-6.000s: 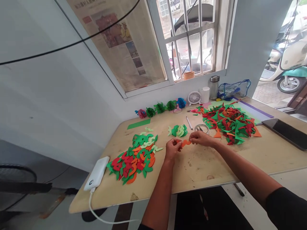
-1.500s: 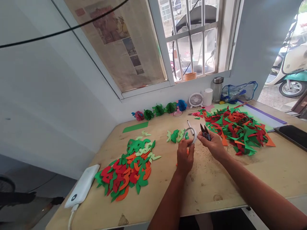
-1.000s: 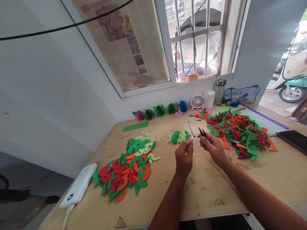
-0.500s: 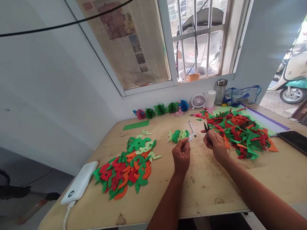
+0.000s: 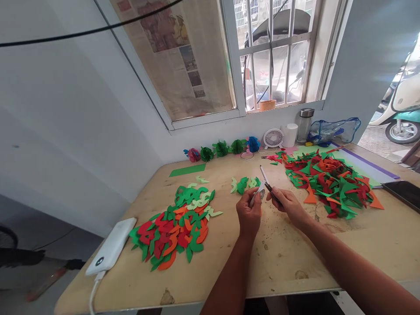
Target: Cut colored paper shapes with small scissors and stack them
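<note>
My left hand (image 5: 250, 209) is closed in a pinch on a small whitish piece (image 5: 261, 187), whose kind I cannot make out. To its right, my right hand (image 5: 286, 203) grips dark scissors (image 5: 270, 189), with the tips pointing left, right beside the whitish piece. Just beyond my left hand lie a few green cut paper shapes (image 5: 242, 185) and a white pen (image 5: 264, 174). A larger heap of curved green, red and orange cut shapes (image 5: 170, 232) is spread over the table to the left.
Red, green and orange scraps (image 5: 334, 183) are piled on the right of the wooden table (image 5: 229, 267). A phone (image 5: 402, 194) lies beyond them. A white power bank (image 5: 111, 247) sits at the left edge. Paper flowers (image 5: 221, 148), a fan (image 5: 273, 138) and a bottle (image 5: 305, 125) line the wall.
My right hand has moved left with the scissors, bringing their tips from apart to beside the whitish piece. My left hand has stayed nearly in place. The view has shifted slightly.
</note>
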`<action>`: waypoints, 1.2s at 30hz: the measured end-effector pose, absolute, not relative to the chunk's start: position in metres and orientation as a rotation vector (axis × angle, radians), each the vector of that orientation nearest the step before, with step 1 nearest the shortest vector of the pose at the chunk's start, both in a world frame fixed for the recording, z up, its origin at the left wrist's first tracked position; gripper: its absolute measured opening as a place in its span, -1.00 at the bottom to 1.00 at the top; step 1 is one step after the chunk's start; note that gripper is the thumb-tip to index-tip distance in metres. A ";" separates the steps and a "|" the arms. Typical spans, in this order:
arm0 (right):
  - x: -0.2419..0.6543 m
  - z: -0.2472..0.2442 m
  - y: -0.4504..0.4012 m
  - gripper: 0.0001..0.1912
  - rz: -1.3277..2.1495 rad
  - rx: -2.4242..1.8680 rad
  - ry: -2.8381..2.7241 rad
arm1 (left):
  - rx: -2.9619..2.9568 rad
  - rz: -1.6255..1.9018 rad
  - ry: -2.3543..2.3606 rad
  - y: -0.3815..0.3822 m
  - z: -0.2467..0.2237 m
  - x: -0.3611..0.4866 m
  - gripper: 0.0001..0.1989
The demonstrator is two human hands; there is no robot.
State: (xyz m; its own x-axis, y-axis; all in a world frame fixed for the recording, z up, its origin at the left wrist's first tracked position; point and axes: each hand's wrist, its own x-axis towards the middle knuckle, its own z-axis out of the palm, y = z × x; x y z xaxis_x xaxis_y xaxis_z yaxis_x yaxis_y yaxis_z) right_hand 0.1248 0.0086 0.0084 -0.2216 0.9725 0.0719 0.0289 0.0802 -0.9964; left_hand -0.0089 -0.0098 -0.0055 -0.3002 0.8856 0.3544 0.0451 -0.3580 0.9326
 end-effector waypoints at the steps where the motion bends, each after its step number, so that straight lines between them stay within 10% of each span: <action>1: 0.125 0.008 0.009 -0.41 1.292 -1.068 -1.435 | 1.321 1.722 1.225 -0.009 -0.006 -0.009 -0.68; 36: 0.128 0.010 0.010 -0.44 1.079 -1.199 -1.494 | 1.395 1.652 1.234 -0.008 -0.009 -0.009 -0.72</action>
